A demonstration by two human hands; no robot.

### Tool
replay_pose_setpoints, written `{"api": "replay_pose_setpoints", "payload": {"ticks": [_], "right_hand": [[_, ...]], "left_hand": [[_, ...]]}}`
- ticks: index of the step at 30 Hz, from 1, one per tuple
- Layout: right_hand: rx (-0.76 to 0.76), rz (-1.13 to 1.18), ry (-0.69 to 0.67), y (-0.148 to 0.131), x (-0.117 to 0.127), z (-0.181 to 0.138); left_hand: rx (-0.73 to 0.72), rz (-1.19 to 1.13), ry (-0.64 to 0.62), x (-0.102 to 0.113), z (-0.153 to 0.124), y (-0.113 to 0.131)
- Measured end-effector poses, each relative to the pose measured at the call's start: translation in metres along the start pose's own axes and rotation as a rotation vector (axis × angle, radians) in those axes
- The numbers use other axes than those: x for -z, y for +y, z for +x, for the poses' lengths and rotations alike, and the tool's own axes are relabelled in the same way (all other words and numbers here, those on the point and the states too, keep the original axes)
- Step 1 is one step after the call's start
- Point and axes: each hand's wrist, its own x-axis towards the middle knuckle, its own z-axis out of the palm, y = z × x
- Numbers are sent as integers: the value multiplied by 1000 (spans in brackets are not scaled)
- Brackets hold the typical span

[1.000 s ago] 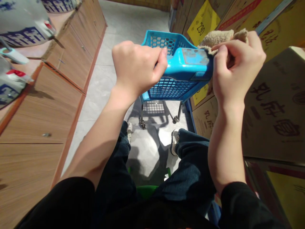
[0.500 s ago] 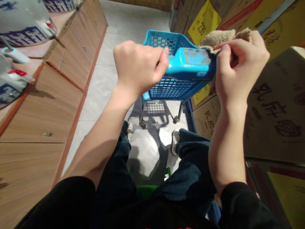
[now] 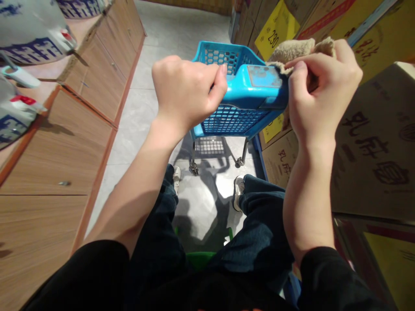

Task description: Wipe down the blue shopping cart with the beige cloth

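Note:
A blue plastic shopping cart (image 3: 233, 121) with a meshed basket stands in front of my legs. My left hand (image 3: 188, 90) is wrapped round the left end of its handle (image 3: 256, 97). At the right end, my right hand (image 3: 324, 82) pinches a tan cloth (image 3: 292, 48) and presses it against the handle. Part of the cloth bunches up above my fingers, and the rest is hidden under the hand. The label panel (image 3: 266, 76) on the middle of the handle looks grey and worn.
Wooden cabinets (image 3: 61, 164) line the left side, with white and blue bags (image 3: 29, 26) on top. Stacked cardboard boxes (image 3: 372, 147) with yellow price signs (image 3: 275, 32) rise close on the right. Part of a green seat (image 3: 199, 259) shows between my legs on the tiled floor.
My right hand and the cloth have slid slightly left along the handle. My left hand keeps its hold, shifted very little.

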Motion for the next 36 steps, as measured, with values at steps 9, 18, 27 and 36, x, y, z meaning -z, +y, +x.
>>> {"api": "replay_pose_setpoints", "payload": {"ticks": [9, 18, 27, 36], "right_hand": [[53, 37, -6, -15, -7, -10], [73, -24, 87, -2, -6, -6], [80, 35, -8, -6, -8, -9], [120, 32, 51, -4, -11, -8]], "left_hand": [[39, -17, -18, 2, 0, 1], [65, -44, -58, 3, 2, 5], [58, -32, -74, 7, 1, 5], [75, -88, -93, 7, 3, 7]]}}
